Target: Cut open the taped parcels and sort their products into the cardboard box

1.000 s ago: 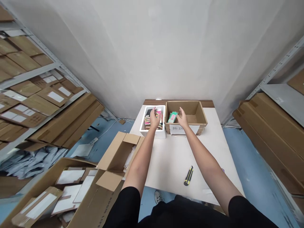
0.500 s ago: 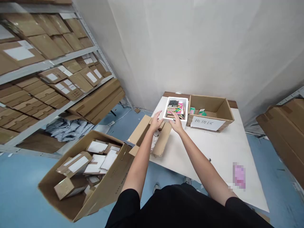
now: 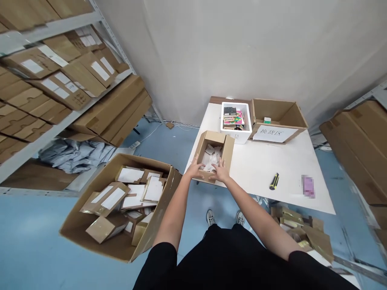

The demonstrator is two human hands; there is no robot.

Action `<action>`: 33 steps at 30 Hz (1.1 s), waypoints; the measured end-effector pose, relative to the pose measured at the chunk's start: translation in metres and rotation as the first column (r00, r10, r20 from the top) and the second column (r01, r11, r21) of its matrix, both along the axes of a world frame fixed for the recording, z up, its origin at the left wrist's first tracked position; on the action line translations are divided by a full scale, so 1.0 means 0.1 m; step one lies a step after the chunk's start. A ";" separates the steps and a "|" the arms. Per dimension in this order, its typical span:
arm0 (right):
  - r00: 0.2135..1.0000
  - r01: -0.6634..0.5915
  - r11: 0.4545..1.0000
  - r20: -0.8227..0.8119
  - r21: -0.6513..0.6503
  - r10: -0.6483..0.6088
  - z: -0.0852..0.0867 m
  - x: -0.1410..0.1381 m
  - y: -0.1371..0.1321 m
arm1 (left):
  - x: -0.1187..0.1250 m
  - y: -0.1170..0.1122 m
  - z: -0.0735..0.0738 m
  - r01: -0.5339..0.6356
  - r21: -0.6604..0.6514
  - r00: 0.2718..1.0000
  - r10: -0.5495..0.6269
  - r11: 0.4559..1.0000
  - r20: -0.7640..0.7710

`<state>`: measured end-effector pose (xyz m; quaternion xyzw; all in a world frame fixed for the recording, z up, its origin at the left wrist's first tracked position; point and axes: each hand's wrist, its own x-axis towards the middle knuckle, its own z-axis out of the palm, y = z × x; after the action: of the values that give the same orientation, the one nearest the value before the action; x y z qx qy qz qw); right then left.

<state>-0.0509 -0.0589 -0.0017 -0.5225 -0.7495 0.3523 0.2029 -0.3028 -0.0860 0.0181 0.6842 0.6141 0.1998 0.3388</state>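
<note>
A small open cardboard box (image 3: 227,150) with white wrapped packets inside sits at the near left corner of the white table (image 3: 272,169). My left hand (image 3: 195,168) rests on its near left edge, fingers spread. My right hand (image 3: 220,171) lies flat on the near rim, fingertips over the packets. Neither hand grips anything. Farther back stand a white foam tray (image 3: 248,128) of stacked colourful cards and a larger cardboard box (image 3: 298,117) with a paper label.
A black-and-yellow utility knife (image 3: 273,181) lies on the table. A big open carton (image 3: 99,241) of flat brown parcels sits on the blue floor at left. Shelves (image 3: 45,133) of cartons line the left; torn cardboard scraps (image 3: 305,229) lie under the table's right.
Both hands drew back from the foam tray and labelled box to the small box at the table's near corner. The view swung left and down.
</note>
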 end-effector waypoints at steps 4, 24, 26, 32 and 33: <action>0.998 0.047 0.991 0.031 0.129 -0.051 -0.01 0.17 -0.29 | 0.35 -0.19 0.01 -0.088 0.100 0.996 0.084 0.991 0.041; 0.858 0.460 0.742 -0.028 0.487 -0.513 0.93 3.22 -1.80 | 3.52 -0.85 1.00 0.317 0.377 0.938 -0.229 0.870 -0.261; 0.784 0.549 0.678 -0.020 0.489 -0.621 0.97 3.74 -2.21 | 4.16 -0.98 1.05 0.422 0.372 0.902 -0.341 0.827 -0.265; 0.452 0.775 0.403 0.019 0.486 -0.892 0.94 5.11 -3.71 | 6.08 -1.77 1.03 0.707 0.334 0.705 -0.657 0.623 -0.267; 0.393 0.797 0.354 0.025 0.490 -0.919 0.92 5.28 -3.97 | 6.36 -1.94 1.02 0.747 0.323 0.661 -0.703 0.581 -0.264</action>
<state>0.4769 -0.4561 0.0907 -0.8312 -0.4318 -0.0540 0.3460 0.3328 -0.2799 0.1202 0.9387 0.2427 0.1290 0.2081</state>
